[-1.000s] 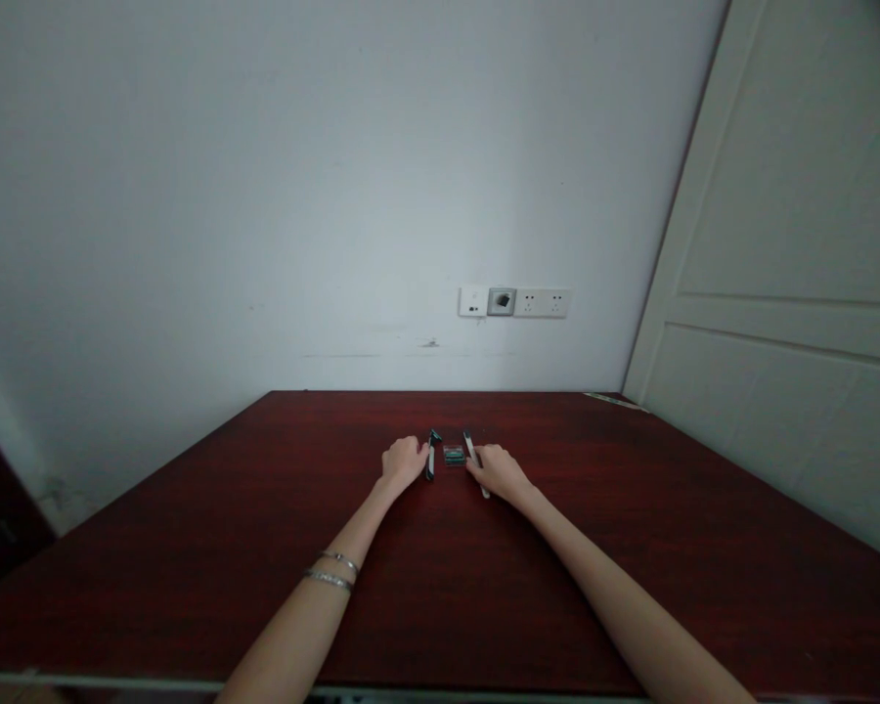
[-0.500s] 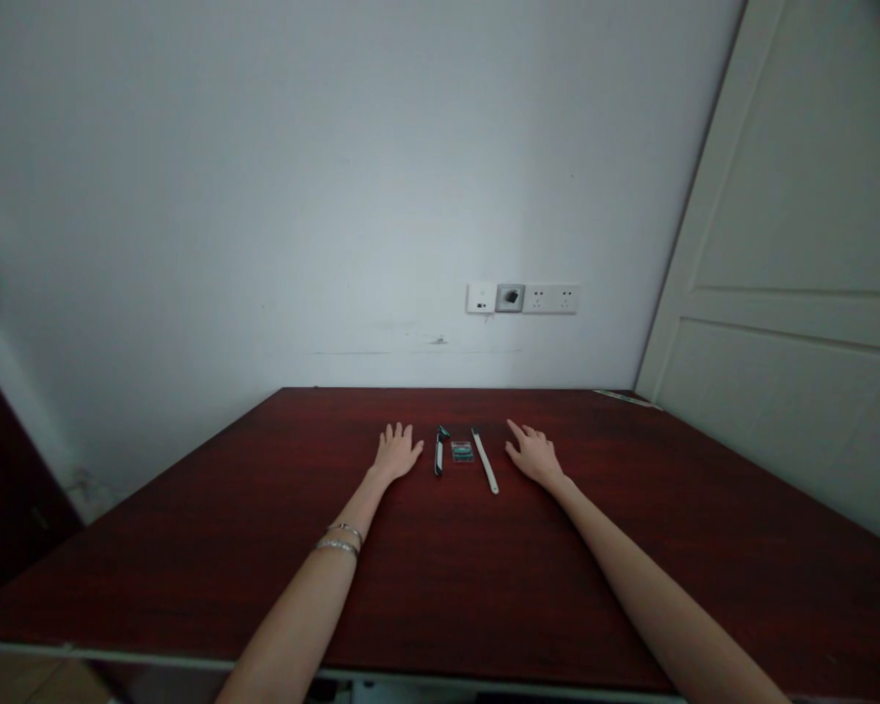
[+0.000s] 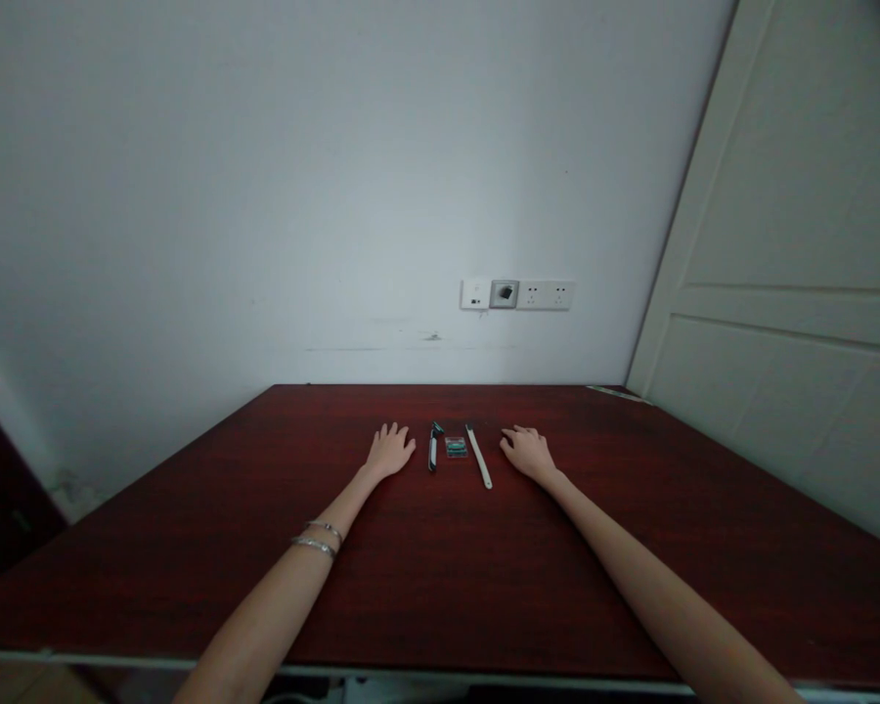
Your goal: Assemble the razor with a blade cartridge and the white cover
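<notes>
My left hand point(image 3: 389, 451) rests palm down on the dark red table, fingers spread, holding nothing. Just right of it lies a razor point(image 3: 432, 452) with a white and black handle, its head at the far end. A small clear case point(image 3: 456, 448) with teal blade cartridges inside sits beside the razor. Further right is a slim white toothbrush-like stick point(image 3: 479, 458) with a dark far end, slanting toward me. My right hand point(image 3: 527, 453) lies palm down to the right of that stick, fingers loosely stretched, touching none of the things.
The table point(image 3: 411, 577) meets a pale wall at its far edge. Sockets with a switch plate point(image 3: 517, 294) are on that wall. A white panelled door point(image 3: 784, 372) stands at the right, and a flat strip point(image 3: 620, 394) lies at the far right corner.
The view has shifted slightly, so everything appears a little further left. My right hand's index finger, stretched forward before, is now lowered and more bent. The razor, case and stick lie as before.
</notes>
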### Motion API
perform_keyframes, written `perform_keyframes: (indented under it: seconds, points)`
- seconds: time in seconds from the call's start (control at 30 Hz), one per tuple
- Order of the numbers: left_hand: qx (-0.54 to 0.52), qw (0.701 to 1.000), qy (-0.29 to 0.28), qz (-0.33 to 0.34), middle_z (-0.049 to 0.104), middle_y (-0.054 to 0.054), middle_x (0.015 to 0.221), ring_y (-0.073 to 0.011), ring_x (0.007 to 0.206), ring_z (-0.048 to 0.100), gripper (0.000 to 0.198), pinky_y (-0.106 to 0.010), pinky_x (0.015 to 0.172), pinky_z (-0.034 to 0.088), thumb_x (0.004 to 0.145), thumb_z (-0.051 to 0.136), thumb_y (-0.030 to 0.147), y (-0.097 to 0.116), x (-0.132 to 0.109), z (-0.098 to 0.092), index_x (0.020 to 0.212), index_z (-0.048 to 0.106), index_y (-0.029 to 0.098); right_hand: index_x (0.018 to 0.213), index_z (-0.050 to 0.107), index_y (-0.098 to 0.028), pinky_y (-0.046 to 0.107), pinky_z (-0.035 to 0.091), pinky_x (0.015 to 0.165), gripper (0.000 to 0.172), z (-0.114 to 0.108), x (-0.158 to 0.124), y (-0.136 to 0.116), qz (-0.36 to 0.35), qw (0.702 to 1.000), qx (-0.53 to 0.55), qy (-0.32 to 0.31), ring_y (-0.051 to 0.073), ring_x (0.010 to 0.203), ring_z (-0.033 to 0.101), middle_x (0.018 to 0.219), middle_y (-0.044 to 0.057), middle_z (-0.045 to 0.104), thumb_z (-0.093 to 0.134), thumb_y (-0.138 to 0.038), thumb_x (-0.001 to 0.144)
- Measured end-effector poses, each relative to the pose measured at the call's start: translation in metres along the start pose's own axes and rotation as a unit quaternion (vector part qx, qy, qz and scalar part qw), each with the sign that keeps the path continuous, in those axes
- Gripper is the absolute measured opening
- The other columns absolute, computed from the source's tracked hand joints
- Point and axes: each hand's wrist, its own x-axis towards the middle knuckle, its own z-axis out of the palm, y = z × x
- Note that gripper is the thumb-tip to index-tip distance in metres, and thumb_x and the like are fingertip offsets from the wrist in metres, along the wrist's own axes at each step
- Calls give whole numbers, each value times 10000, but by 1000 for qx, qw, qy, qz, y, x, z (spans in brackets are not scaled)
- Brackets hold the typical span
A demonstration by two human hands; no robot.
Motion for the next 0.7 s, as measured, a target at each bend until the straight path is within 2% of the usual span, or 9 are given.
perform_keyframes:
  seconds: [0.27,0.37,0.47,0.53,0.7]
  points:
    - [-4,1000,-1,-10,361,-91,1395,-267,1295,279,475,-391,1029,240,886,271,401,3,-3,-5,1275,435,184,1231,533,-209,415,299,924,440,-1,1,0,6,1000,-5,-11,284,1181,384,1300,116,475,350,-365,862]
    - [0,1000,9,-24,415,-102,1354,-280,1263,320,465,-418,1019,233,887,264,414,8,-7,-12,1237,464,183,1228,535,-209,418,295,927,438,-2,0,0,4,1000,-5,-12,286,1179,383,1300,119,473,350,-366,864]
    - [23,997,63,-33,527,-151,1216,-296,1171,407,496,-438,1001,230,877,265,467,18,-13,-23,1161,503,137,1227,535,-204,424,295,926,439,-2,0,0,-3,1000,-5,-12,290,1175,385,1297,127,472,346,-366,865]
    - [30,995,92,-20,563,-166,1135,-299,1109,448,525,-411,948,293,861,266,516,27,-17,-28,1077,537,121,1225,535,-200,431,298,923,441,-1,0,1,-7,1000,-5,-9,296,1173,386,1297,132,471,342,-365,865]
    - [36,997,64,37,605,-155,1008,-300,943,527,496,-391,829,375,784,407,554,51,-23,-25,971,567,124,1220,541,-196,448,308,916,448,1,1,4,-13,1000,-8,-4,310,1158,401,1288,136,479,340,-371,859]
